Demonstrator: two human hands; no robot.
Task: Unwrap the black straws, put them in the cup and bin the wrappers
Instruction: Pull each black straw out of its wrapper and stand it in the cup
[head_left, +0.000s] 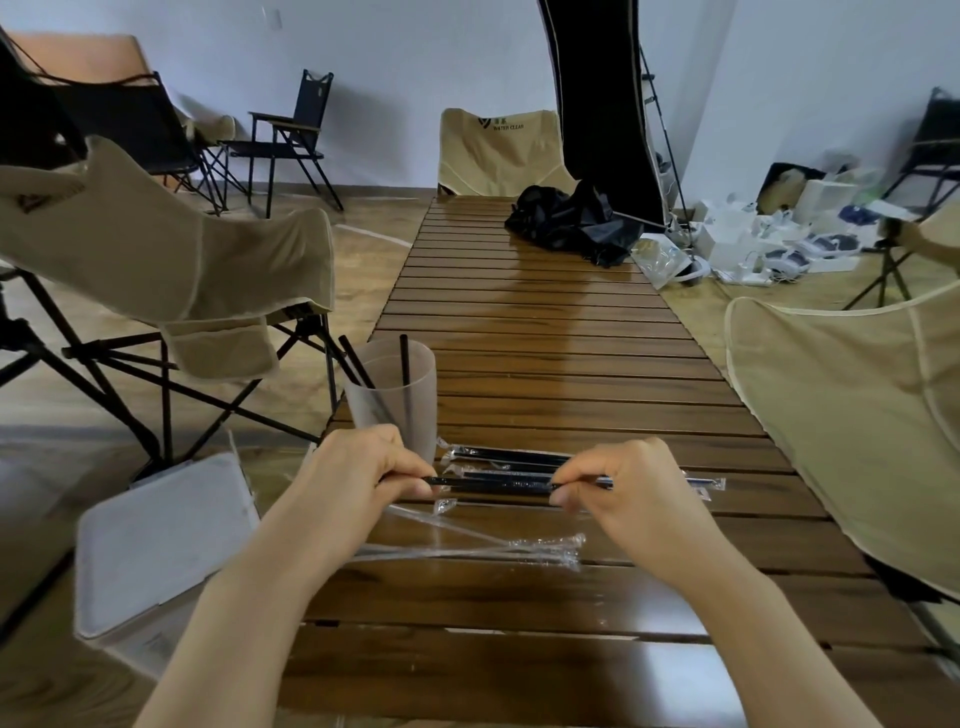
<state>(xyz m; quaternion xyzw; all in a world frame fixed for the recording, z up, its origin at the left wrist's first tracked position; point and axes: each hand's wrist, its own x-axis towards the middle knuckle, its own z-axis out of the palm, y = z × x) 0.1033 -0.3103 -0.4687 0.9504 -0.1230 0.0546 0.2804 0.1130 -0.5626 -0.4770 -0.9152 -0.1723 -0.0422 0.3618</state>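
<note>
Head view: left hand (363, 467) and right hand (618, 483) each pinch one end of a wrapped black straw (493, 484), grip closed on it, held level just above the slatted wooden worktop (545, 332). More wrapped straws (511, 458) lie just behind it. Frosted plastic cup (390, 395) stands near the left hand, two unwrapped straws (404, 371) inside. Empty clear wrappers (498, 548) lie nearer the person. White lidded bin (156, 540) sits left of the worktop.

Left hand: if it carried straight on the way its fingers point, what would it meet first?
Probably the right hand: the left hand points right along the black straw both pinch. Depth is unclear.
</note>
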